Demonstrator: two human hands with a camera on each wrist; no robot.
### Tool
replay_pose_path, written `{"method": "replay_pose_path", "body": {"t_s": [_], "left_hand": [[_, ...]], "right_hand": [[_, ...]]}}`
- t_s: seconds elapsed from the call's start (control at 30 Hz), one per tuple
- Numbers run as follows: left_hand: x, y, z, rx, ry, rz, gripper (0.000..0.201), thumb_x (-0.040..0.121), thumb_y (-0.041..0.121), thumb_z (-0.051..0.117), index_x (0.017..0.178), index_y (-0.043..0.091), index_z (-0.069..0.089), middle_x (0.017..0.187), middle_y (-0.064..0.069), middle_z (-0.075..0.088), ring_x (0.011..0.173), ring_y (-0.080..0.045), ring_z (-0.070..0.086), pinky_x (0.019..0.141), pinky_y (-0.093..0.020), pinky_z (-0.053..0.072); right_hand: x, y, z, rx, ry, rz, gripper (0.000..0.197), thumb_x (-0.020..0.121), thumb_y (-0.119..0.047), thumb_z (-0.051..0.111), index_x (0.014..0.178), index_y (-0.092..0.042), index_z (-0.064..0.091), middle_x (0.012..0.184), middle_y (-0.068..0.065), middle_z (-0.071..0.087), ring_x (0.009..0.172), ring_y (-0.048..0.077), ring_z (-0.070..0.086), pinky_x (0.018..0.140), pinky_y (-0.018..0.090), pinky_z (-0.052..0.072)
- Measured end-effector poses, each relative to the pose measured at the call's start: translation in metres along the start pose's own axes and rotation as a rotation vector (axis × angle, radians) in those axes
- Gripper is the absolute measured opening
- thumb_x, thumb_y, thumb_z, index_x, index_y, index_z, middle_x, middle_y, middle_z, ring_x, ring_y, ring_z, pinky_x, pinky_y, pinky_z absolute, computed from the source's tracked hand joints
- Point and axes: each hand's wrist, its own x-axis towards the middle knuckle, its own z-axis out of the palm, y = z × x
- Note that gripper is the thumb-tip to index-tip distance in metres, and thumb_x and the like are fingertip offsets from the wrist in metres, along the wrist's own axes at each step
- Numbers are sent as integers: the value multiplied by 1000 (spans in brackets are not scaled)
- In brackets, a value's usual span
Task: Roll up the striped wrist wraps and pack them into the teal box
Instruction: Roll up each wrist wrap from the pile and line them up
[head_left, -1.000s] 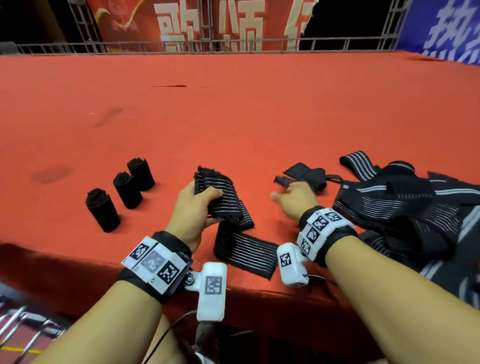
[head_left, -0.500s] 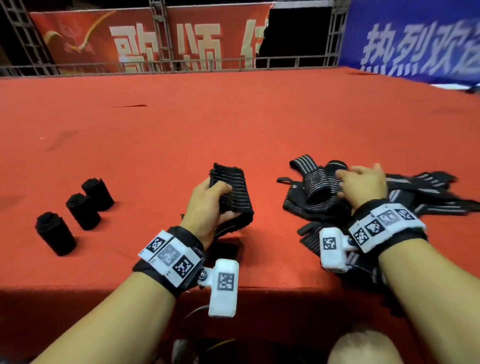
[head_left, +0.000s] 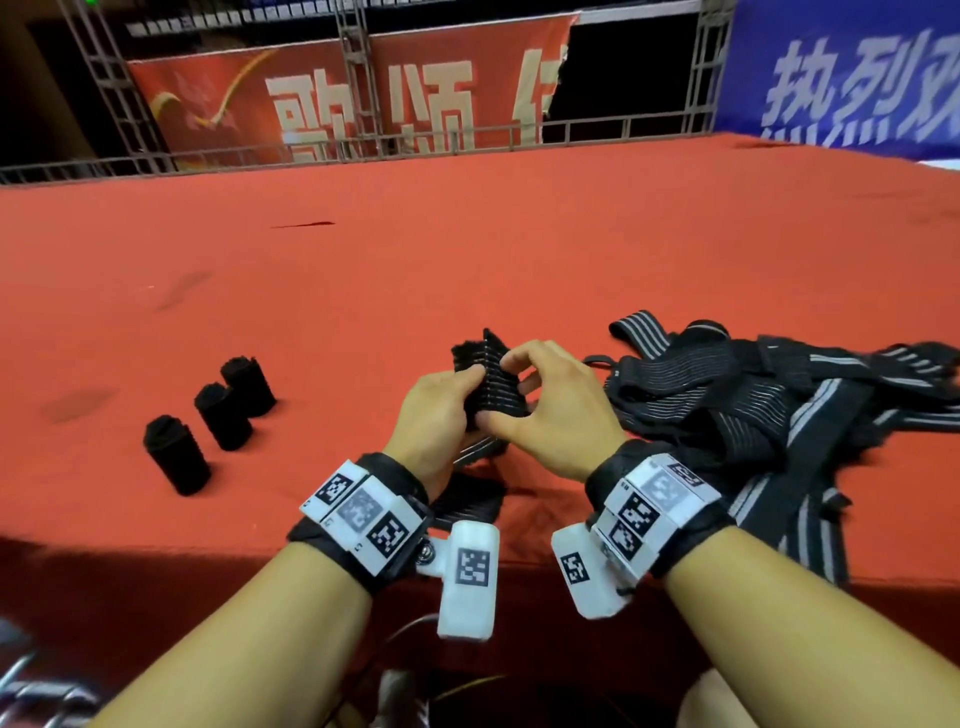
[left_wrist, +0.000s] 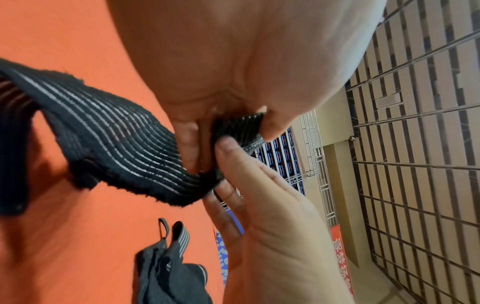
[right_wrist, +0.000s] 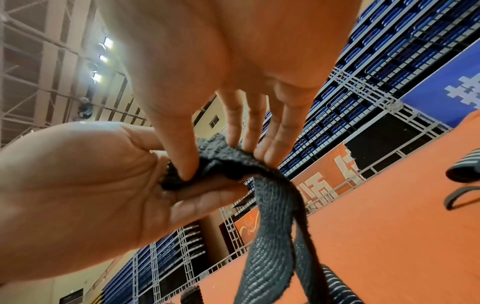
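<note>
A black wrist wrap with thin white stripes (head_left: 493, 387) is held up over the red table (head_left: 467, 260), between both hands. My left hand (head_left: 470, 397) grips its left side, thumb on the front. My right hand (head_left: 501, 389) pinches the wrap's fuzzy end between thumb and fingers, as the right wrist view shows (right_wrist: 215, 162). The wrap's loose tail (left_wrist: 109, 142) hangs down towards the table edge. Three rolled black wraps (head_left: 223, 415) stand in a row at the left. The teal box is not in view.
A tangled pile of unrolled striped wraps (head_left: 779, 410) lies right of my hands and reaches over the near table edge. Metal railing (head_left: 363, 150) and banners (head_left: 363, 104) stand beyond the table's far side.
My right hand left the pile at the right and came over to the wrap held by my left hand. It now pinches that wrap's end. The left hand has lifted the wrap slightly.
</note>
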Motion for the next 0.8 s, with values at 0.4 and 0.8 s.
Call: {"method": "replay_pose_path", "body": {"t_s": [0.4, 0.8], "left_hand": [[8, 5, -23, -2, 201, 114, 29, 104, 10, 47, 83, 7, 67, 66, 0, 70, 59, -13, 67, 54, -25, 55], [10, 11, -28, -64, 195, 241, 23, 100, 3, 54, 117, 16, 60, 73, -1, 62, 53, -8, 61, 53, -26, 52]], "right_hand": [[24, 54, -35, 80, 344, 476, 17, 92, -19, 59, 91, -7, 71, 101, 19, 72, 101, 35, 65, 86, 37, 45], [14, 119, -90, 497, 1069, 568, 65, 72, -18, 72, 135, -13, 56, 121, 4, 62, 101, 25, 70, 82, 26, 60]]}}
